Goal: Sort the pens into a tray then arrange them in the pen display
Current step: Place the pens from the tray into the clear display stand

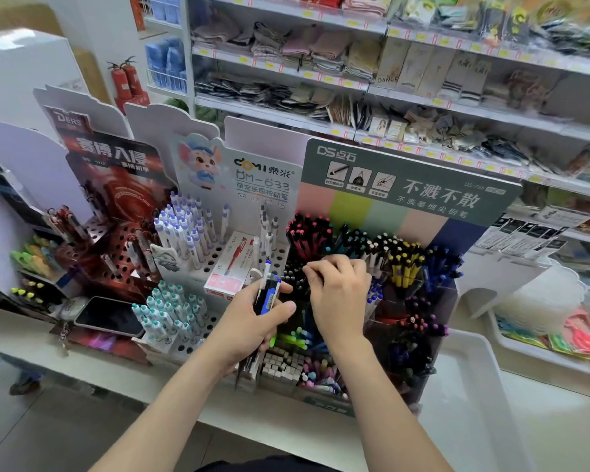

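My left hand (252,318) grips a bunch of pens (268,291), blue, black and white, held upright in front of the displays. My right hand (338,294) hovers over the dark pen display (406,301), its fingers curled down among the black-capped pens (295,275); whether it pinches one is hidden by the fingers. That display holds compartments of pink-tipped, teal, yellow, blue and purple pens. Its green header board (423,185) stands behind.
A white peg display (218,253) with purple and teal pens and a red pen box (232,264) stands to the left. A red display (116,199), a phone (109,316) and a white tray (467,376) at the right sit on the counter. Store shelves rise behind.
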{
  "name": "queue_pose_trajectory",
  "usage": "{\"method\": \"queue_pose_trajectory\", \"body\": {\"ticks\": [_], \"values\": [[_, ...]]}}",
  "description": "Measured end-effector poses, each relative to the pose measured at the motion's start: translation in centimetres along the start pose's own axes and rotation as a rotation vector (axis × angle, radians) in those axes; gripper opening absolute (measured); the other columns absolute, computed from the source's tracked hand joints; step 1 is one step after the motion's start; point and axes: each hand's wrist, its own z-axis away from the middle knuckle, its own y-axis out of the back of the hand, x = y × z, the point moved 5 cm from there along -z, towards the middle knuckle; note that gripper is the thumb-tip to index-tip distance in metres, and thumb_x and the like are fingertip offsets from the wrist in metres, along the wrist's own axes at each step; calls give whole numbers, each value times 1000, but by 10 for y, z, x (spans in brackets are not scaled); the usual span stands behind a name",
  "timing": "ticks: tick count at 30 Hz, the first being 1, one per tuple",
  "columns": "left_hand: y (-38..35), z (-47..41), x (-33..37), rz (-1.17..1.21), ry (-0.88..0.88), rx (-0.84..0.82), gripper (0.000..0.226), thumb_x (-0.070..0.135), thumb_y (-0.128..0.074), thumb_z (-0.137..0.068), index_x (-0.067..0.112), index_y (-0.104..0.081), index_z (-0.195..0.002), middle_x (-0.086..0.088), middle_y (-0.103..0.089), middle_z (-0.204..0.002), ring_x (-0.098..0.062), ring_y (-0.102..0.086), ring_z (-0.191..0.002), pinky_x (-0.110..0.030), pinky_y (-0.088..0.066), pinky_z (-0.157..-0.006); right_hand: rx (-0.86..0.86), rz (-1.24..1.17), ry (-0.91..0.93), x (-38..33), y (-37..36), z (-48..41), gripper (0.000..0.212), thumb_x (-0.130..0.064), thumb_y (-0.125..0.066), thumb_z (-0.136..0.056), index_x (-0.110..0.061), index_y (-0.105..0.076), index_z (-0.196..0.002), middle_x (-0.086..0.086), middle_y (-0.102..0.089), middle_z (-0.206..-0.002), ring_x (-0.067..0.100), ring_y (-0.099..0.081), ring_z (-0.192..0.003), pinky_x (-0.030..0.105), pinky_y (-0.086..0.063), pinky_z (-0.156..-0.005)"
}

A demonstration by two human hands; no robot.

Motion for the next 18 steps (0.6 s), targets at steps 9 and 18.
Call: {"method": "queue_pose_trajectory", "body": {"ticks": [9, 18], "values": [[1, 1, 1, -234, 119, -74, 10, 15, -62, -99, 9, -58, -92, -10, -40, -64, -19, -33, -49, -28, -28, -45, -316, -569, 32, -44, 25, 5, 12, -21, -72, -95, -27, -78, -104, -10, -60, -109, 11, -57, -111, 28, -47, -97], [-7, 7, 8, -326, 167, -242, 28, 23, -69, -89, 28, -62, -116, -7, -50, -73, -20, -43, -57, -30, -35, -47, -639, -494, -76, -33, 23, 16, 5, -40, -73, -94, -37, -75, -97, -15, -48, -111, 11, -42, -118, 37, -40, -105]]}}
